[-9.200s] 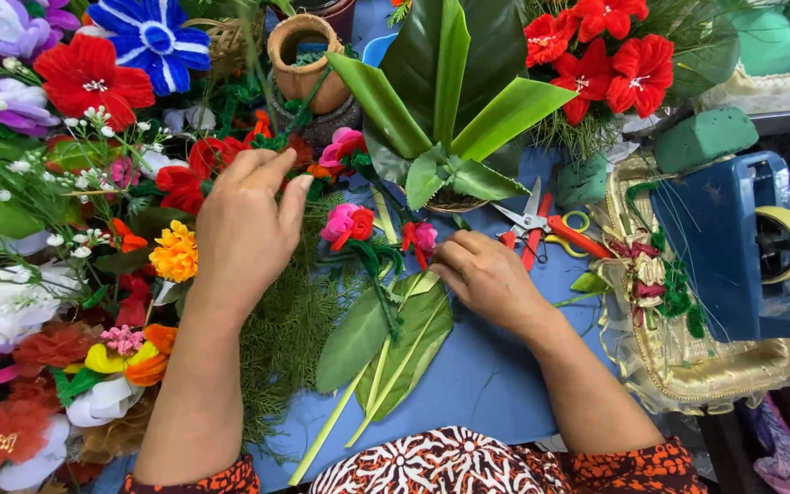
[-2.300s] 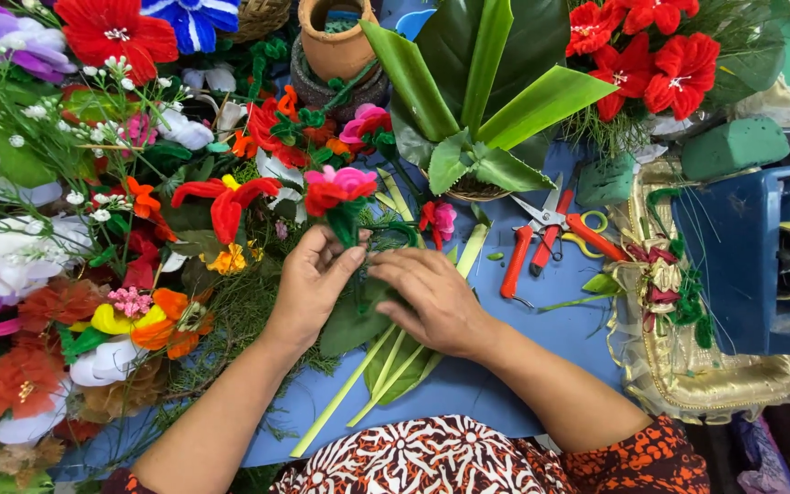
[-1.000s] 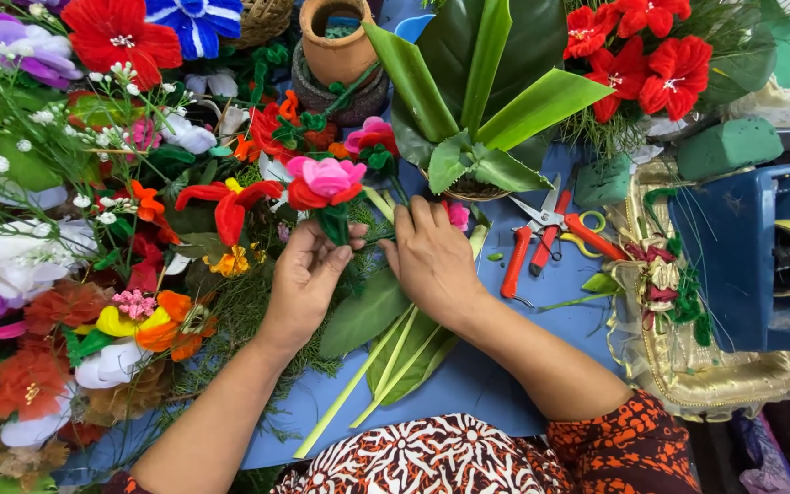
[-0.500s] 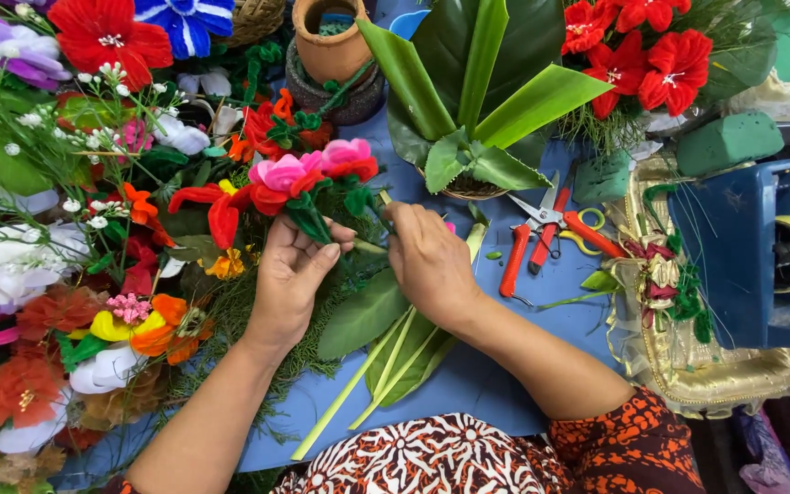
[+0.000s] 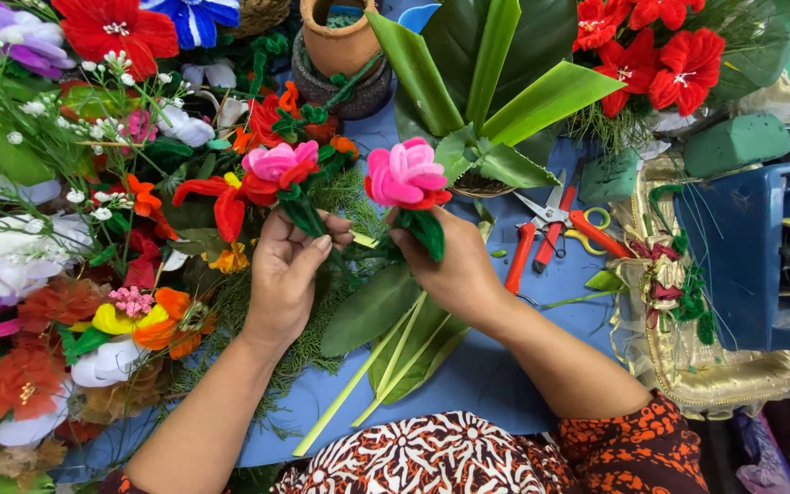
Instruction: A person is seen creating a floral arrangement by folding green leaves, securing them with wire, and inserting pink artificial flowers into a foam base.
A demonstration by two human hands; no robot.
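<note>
My left hand (image 5: 287,273) grips the green stem of a pink and red artificial rose (image 5: 278,165), lifted over the blue table. My right hand (image 5: 450,265) holds a second pink rose (image 5: 405,175) by its green wrapped stem, a little to the right of the first. The two flowers stand upright and apart. Under both hands lie broad green leaves with long pale stalks (image 5: 386,334) and feathery fern sprigs (image 5: 230,320).
A heap of artificial flowers (image 5: 57,229) fills the left side. A clay pot (image 5: 342,37) and a large leaf arrangement (image 5: 496,82) stand at the back. Red-handled pliers and scissors (image 5: 550,220) lie to the right, beside a gold tray (image 5: 715,366), green foam blocks (image 5: 735,142) and a tape dispenser (image 5: 779,256).
Both hands rose from the leaves on the table. The pink roses, held close together half a second ago, have been pulled apart, one in each hand.
</note>
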